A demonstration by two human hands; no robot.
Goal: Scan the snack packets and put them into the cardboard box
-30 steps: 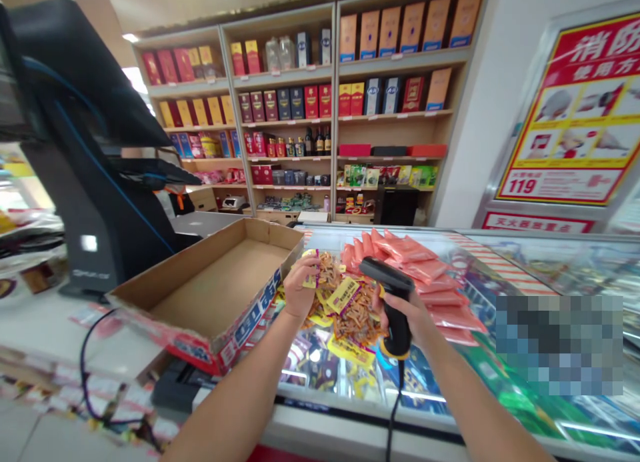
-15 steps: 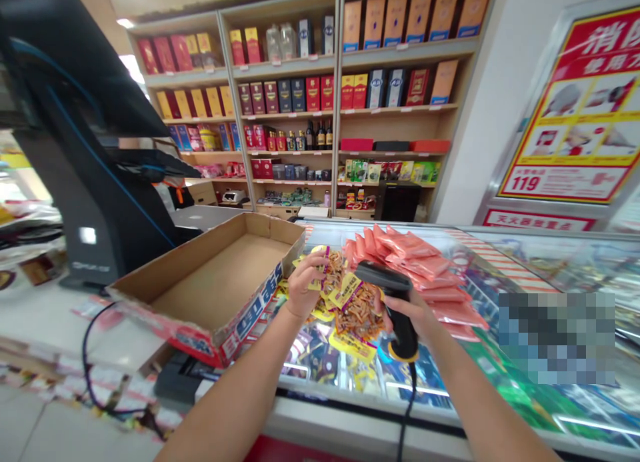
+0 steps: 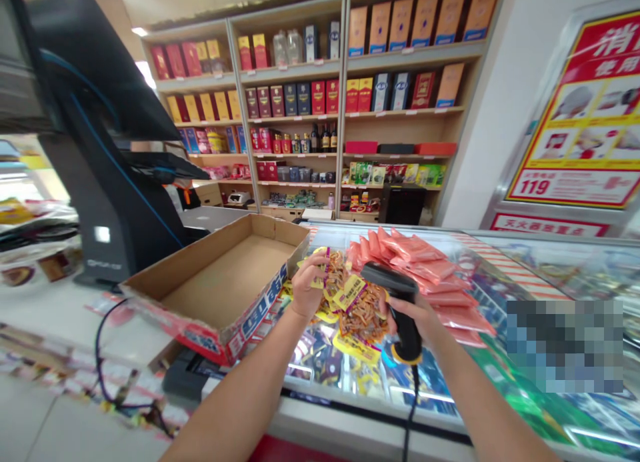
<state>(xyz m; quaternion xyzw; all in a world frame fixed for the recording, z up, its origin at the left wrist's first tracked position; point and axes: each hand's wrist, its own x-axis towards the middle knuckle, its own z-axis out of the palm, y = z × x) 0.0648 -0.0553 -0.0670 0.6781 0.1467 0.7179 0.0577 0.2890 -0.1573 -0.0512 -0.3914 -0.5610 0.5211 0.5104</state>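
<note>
L. hand (image 3: 307,285) pinching shiny yellow plastic pkt. (image 3: 323,270); R. hand (image 3: 416,315) gripping smooth blk. pistol-shaped scanner (image 3: 393,281); rect. cardboard box (image 3: 225,275) at L.

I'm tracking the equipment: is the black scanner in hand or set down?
In hand: the right hand grips the black scanner around its handle.

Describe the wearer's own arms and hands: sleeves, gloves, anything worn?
Left hand and right hand are both ungloved, with no ring, watch or bracelet visible. Left forearm and right forearm are bare as far as the frame shows; no sleeve or marking can be made out. Nail detail is too small to tell.
</note>
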